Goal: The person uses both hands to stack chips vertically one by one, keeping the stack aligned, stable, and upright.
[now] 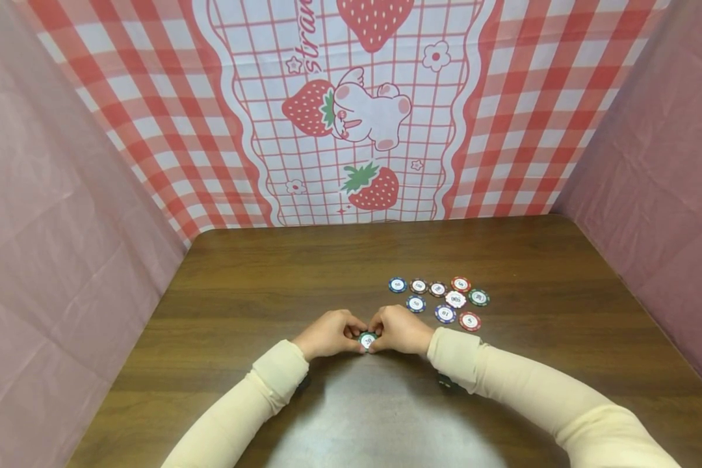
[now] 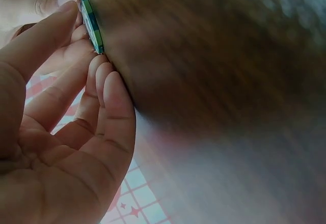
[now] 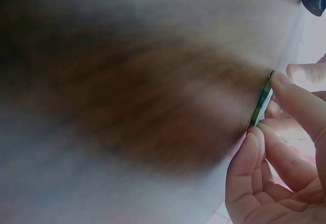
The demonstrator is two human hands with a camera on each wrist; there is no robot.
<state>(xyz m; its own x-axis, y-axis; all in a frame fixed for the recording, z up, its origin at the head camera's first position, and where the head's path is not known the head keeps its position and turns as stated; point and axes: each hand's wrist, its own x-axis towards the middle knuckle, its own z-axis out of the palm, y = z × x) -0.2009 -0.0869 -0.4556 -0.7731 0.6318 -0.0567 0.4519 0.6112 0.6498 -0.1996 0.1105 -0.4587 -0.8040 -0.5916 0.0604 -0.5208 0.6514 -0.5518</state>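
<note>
A green chip marked 20 [image 1: 367, 340] lies on the table between both hands in the head view. My left hand [image 1: 331, 334] holds its left side, thumb at the near edge and a finger at the far edge. From the other side my right hand [image 1: 402, 330] pinches the same chip between thumb and fingers. The left wrist view shows the chip [image 2: 92, 24] edge-on at the left hand's [image 2: 71, 127] fingertips. In the right wrist view the chip [image 3: 262, 100] stands edge-on against the right hand's [image 3: 285, 152] thumb and finger.
Several chips lie right of the hands, among them a white one [image 1: 455, 299], a red one [image 1: 470, 321] and a blue one [image 1: 397, 285]. Behind the wooden table [image 1: 257, 266] hangs a checked strawberry cloth [image 1: 363, 130]; pink cloths [image 1: 41, 195] hang at both sides.
</note>
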